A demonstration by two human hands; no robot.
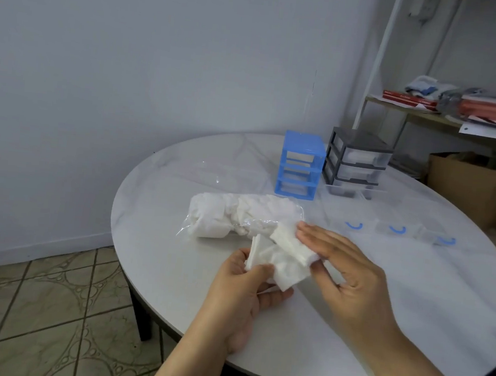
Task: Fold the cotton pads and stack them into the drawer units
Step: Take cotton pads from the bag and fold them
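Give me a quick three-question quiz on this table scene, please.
1. True or false: both hands hold a cotton pad.
2. Which drawer unit has its drawers out on the table? A blue; B grey.
3. Fill in: the spare pads lie in a clear plastic ____.

Key: 1 true; 2 A; 3 bag.
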